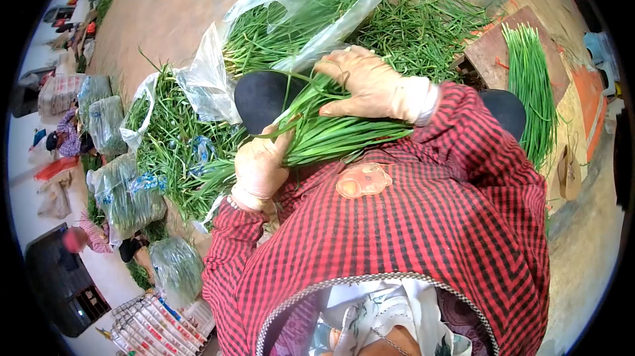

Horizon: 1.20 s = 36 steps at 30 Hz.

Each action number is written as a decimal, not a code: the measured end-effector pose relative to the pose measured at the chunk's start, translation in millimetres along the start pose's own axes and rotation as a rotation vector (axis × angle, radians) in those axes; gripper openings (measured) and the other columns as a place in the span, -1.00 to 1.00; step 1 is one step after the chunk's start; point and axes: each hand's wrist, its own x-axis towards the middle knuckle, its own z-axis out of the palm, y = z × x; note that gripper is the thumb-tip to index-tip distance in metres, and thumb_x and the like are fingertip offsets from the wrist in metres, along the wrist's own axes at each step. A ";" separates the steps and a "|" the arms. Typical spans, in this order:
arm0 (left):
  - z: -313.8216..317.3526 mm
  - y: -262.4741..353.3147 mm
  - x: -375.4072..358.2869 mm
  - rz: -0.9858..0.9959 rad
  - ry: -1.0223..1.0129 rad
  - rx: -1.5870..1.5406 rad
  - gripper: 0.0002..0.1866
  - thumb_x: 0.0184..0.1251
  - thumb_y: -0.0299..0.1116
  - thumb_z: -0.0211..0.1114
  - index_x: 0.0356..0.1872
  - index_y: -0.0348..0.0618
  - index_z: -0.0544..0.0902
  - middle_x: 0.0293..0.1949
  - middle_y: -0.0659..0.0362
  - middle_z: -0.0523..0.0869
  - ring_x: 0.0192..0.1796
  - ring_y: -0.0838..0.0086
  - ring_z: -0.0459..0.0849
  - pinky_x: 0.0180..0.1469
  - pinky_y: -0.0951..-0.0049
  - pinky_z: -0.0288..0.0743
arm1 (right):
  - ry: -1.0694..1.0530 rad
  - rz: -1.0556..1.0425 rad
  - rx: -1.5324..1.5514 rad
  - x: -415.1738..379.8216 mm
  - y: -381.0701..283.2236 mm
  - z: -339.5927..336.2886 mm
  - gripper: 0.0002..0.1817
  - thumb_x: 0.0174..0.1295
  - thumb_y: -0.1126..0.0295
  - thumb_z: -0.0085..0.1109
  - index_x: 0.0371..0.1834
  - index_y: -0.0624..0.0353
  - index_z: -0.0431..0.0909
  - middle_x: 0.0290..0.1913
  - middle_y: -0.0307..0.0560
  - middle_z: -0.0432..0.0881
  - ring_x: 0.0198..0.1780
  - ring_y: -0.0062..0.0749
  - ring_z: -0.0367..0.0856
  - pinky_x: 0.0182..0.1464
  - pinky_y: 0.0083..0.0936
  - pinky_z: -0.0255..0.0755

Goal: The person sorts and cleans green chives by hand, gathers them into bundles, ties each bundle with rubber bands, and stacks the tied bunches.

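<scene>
Across my lap, over the red and black checked smock, lies a loose bundle of long green stalks [331, 132]. My left hand [254, 167], in a pale glove, is closed round the bundle's left part. Over the upper side of the bundle is my right hand [370, 85], gloved too, its thumb apart from the other fingers and resting on the stalks. An open clear plastic bag [211, 58] full of green stalks stands just beyond my hands. My dark knees show on both sides of the bundle.
Loose greens [423, 32] lie on the floor ahead. At the right, a neat bunch [532, 85] rests on a brown board [493, 58], with sandals [567, 171] nearby. More greens spill at the left, beside packed plastic bags [129, 191]. Other people sit at the far left.
</scene>
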 end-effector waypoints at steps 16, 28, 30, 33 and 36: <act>3.4 11.1 5.5 -0.015 0.056 -0.165 -0.04 -0.27 -0.58 0.36 0.39 0.17 0.37 0.03 0.14 0.64 -0.08 0.18 0.68 -0.16 0.28 0.57 | 0.588 0.616 1.543 -24.1 45.0 -38.9 -0.64 0.48 0.08 -0.03 -0.13 0.20 0.50 -0.63 -0.45 0.23 -0.71 -0.74 0.05 -0.64 -0.67 -0.01; 4.6 9.1 5.9 0.081 0.307 -0.141 -0.12 -0.18 -0.56 0.36 0.35 0.28 0.45 0.04 0.07 0.65 -0.19 0.17 0.69 -0.23 0.28 0.57 | 0.943 0.559 1.440 -69.6 73.6 -96.6 -0.65 0.45 0.11 0.05 -0.17 0.23 0.54 -0.65 -0.47 0.18 -0.72 -0.75 0.03 -0.68 -0.70 -0.10; 8.6 -2.2 -4.2 0.013 0.315 -0.134 -0.16 -0.26 -0.43 0.48 0.28 0.15 0.52 0.02 0.10 0.66 -0.10 0.15 0.70 -0.15 0.27 0.58 | 1.051 0.626 1.249 -92.8 103.5 -110.7 -0.64 0.43 0.07 0.08 -0.17 0.18 0.57 -0.64 -0.49 0.17 -0.72 -0.77 -0.04 -0.68 -0.67 -0.15; 13.0 -12.6 -13.5 -0.032 0.301 -0.087 -0.18 -0.22 -0.49 0.43 0.28 0.17 0.52 0.01 0.08 0.66 -0.09 0.13 0.70 -0.15 0.26 0.58 | 0.469 0.755 0.573 -104.5 108.7 -104.1 -0.52 0.33 -0.03 0.15 0.01 0.19 0.59 -0.38 -0.22 0.54 -0.42 -0.49 0.48 -0.34 -0.48 0.38; 8.2 -10.8 -11.8 -0.053 0.239 -0.048 -0.20 -0.19 -0.56 0.36 0.27 0.20 0.53 0.01 0.08 0.66 -0.08 0.12 0.70 -0.14 0.27 0.59 | 0.183 0.621 0.125 -76.6 65.7 -102.2 -0.40 0.24 -0.10 0.20 0.10 0.22 0.59 0.09 0.08 0.60 0.22 -0.17 0.51 0.30 -0.29 0.31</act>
